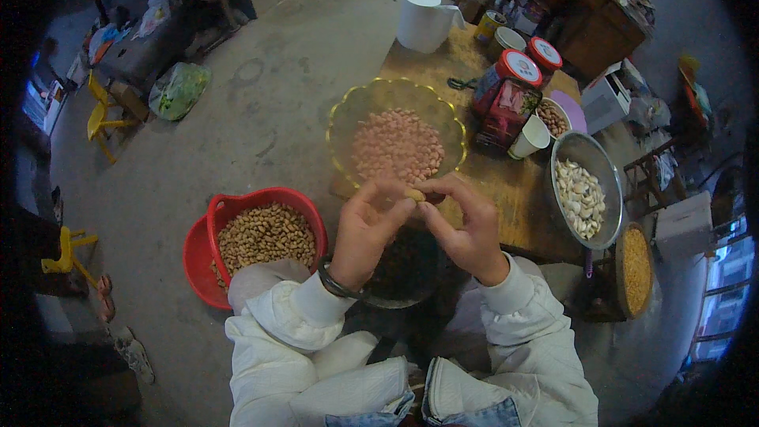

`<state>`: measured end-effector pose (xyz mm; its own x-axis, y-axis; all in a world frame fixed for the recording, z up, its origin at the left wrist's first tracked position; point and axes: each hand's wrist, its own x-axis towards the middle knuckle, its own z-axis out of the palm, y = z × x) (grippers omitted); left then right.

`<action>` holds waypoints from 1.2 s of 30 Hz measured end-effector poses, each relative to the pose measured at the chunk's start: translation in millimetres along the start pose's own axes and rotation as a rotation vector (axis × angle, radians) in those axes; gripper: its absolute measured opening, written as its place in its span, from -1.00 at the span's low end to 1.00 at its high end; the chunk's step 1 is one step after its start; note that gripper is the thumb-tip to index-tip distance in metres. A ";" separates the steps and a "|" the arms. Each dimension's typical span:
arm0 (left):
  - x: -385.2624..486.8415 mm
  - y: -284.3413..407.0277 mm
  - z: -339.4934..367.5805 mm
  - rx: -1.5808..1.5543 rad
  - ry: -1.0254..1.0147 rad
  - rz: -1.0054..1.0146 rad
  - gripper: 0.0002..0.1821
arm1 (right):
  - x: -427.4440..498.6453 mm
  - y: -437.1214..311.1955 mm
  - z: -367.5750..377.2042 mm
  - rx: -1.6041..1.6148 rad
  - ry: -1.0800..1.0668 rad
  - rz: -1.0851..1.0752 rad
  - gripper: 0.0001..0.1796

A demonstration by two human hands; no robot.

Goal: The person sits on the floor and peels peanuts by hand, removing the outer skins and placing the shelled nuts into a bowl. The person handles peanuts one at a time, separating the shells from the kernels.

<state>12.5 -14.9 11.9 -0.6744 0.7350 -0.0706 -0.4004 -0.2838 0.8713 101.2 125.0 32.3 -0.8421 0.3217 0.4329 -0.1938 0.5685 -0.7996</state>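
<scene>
An unshelled peanut (416, 195) is pinched between the fingertips of my left hand (370, 228) and my right hand (468, 222). Just beyond the fingers, a clear bowl with a scalloped gold rim (332, 148) holds many shelled pink peanuts (397, 145). On my left, a red plastic basket (195, 261) is filled with peanuts in the shell (267, 237). Below my hands is a dark round container (409, 270) with dark contents that I cannot make out.
The wooden table (510, 213) carries a white pitcher (424, 24), red-lidded jars (522, 68), a paper cup (531, 137) and a metal bowl of garlic cloves (619, 190). A round tray of yellow grains (637, 270) is at right. Yellow stools (98, 118) stand at left.
</scene>
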 end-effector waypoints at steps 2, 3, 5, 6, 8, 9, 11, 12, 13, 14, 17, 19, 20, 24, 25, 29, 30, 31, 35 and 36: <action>1.8 -4.4 1.7 0.019 0.023 0.069 -0.81 | -0.6 -2.3 0.7 0.033 -0.014 0.082 -0.73; 3.4 -8.0 2.8 0.023 0.034 0.101 -0.81 | -1.3 -2.8 0.6 0.049 -0.017 0.125 -0.74; 4.1 -8.8 2.8 0.052 0.032 0.122 -0.80 | -2.2 3.8 0.7 0.098 -0.022 0.124 -0.77; 3.8 -7.1 1.2 0.077 0.019 0.113 -0.80 | -2.3 6.6 0.5 0.123 -0.025 0.124 -0.78; 3.9 -6.3 -1.0 0.134 0.008 0.115 -0.80 | -1.8 8.2 -0.7 0.167 -0.048 0.172 -0.78; 4.2 -6.9 -1.9 0.166 0.010 0.126 -0.80 | -1.7 8.8 -1.0 0.189 -0.060 0.196 -0.78; 4.5 -9.7 -2.7 0.188 0.005 0.151 -0.81 | -2.7 12.8 0.5 0.215 -0.072 0.195 -0.79; 5.0 -12.1 -2.7 0.178 -0.002 0.167 -0.82 | -3.1 15.0 1.1 0.228 -0.079 0.193 -0.80; 5.4 -14.3 -3.0 0.168 -0.008 0.183 -0.82 | -3.2 16.8 1.1 0.238 -0.093 0.192 -0.81; 5.7 -16.2 -4.9 0.164 -0.010 0.163 -0.82 | -3.3 18.5 0.8 0.249 -0.107 0.192 -0.81; 5.8 -16.8 -9.2 0.138 -0.005 0.088 -0.83 | -4.4 22.3 2.7 0.310 -0.159 0.236 -0.84; 5.1 -14.2 -8.2 0.100 0.011 0.018 -0.84 | -5.1 20.9 5.7 0.391 -0.156 0.294 -0.85; 5.7 -15.0 -8.2 0.096 0.004 0.019 -0.85 | -5.3 18.0 8.6 0.447 -0.134 0.330 -0.86; 8.0 -20.0 -10.4 0.066 -0.023 0.010 -0.86 | -7.6 23.9 12.2 0.569 -0.132 0.385 -0.88; 8.5 -21.0 -11.3 0.056 -0.028 0.005 -0.86 | -7.0 23.5 11.5 0.581 -0.141 0.410 -0.88; 11.4 -25.5 -14.9 -0.019 -0.036 -0.027 -0.86 | -4.4 19.4 11.3 0.696 -0.158 0.538 -0.90; 11.2 -20.6 -14.9 -0.021 -0.055 -0.057 -0.86 | -3.5 18.5 10.1 0.735 -0.153 0.573 -0.91; 11.4 -18.0 -14.5 -0.023 -0.074 -0.087 -0.86 | -3.8 18.9 10.7 0.794 -0.126 0.591 -0.91; 16.3 -28.7 -16.4 -0.111 -0.096 -0.040 -0.86 | -3.3 22.5 13.6 1.014 -0.057 0.679 -0.90; 16.0 -26.5 -14.9 -0.113 -0.085 -0.044 -0.86 | -2.3 23.2 13.5 1.064 -0.048 0.707 -0.89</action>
<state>3.1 -4.8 -19.6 -0.6013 0.7966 -0.0621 -0.4991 -0.3137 0.8078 91.8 127.2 7.1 -0.9394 0.2643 -0.2185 0.0147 -0.6056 -0.7957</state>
